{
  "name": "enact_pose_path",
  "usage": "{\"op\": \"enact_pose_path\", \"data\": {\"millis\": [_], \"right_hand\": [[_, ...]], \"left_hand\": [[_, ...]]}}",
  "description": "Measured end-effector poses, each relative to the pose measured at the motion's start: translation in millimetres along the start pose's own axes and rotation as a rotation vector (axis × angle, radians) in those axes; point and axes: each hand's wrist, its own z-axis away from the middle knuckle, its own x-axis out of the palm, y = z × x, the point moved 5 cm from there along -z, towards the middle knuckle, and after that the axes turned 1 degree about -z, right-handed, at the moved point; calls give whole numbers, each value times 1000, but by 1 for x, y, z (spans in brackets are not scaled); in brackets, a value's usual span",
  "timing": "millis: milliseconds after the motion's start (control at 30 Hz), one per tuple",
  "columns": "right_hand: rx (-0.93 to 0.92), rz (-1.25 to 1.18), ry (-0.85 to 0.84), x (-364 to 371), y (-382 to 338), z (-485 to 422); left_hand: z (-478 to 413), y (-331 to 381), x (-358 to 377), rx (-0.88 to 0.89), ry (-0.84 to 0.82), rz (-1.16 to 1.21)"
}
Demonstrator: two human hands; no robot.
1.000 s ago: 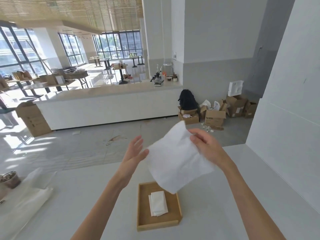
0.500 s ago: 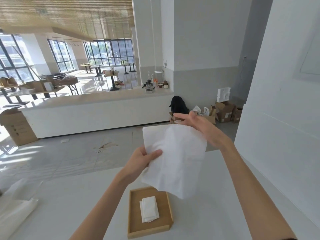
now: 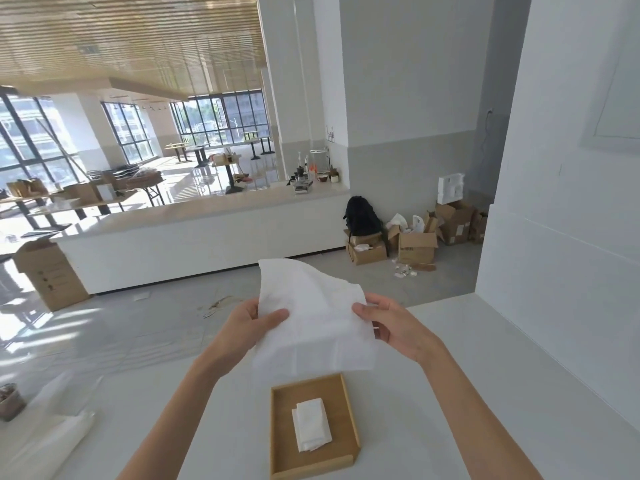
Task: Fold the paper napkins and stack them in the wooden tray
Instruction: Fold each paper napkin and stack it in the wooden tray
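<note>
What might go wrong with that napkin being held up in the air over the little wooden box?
The paper napkin hangs limp in mid-air, pinched only at its sides by the left hand and right hand, so a fold made without a surface may come out crooked. Thin paper pulled between two hands might tear. The folded stack in the wooden tray already looks slightly uneven; setting another napkin down carelessly could knock it further askew.

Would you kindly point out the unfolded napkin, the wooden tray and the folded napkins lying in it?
unfolded napkin (image 3: 311,323), head view, middle of the sheet.
wooden tray (image 3: 282,434), head view, bare floor near its left wall.
folded napkins (image 3: 311,424), head view, top of the stack.
</note>
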Motion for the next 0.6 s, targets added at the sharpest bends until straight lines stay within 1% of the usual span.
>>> {"op": "enact_pose_path", "data": {"millis": [100,267,367,433,500,600], "right_hand": [[-33,40,23,3,-11,-2],[-96,-28,57,6,-23,-2],[-133,-40,64,8,-28,-1],[-158,7,66,9,-31,0],[-197,61,83,9,-36,1],[-305,162,108,7,-49,5]], "left_hand": [[4,5,-14,17,3,1],[9,14,-25,132,8,62],[15,23,-22,264,36,-10],[21,33,-17,375,42,-98],[27,43,-12,444,35,-166],[32,57,-10,593,58,-229]]}}
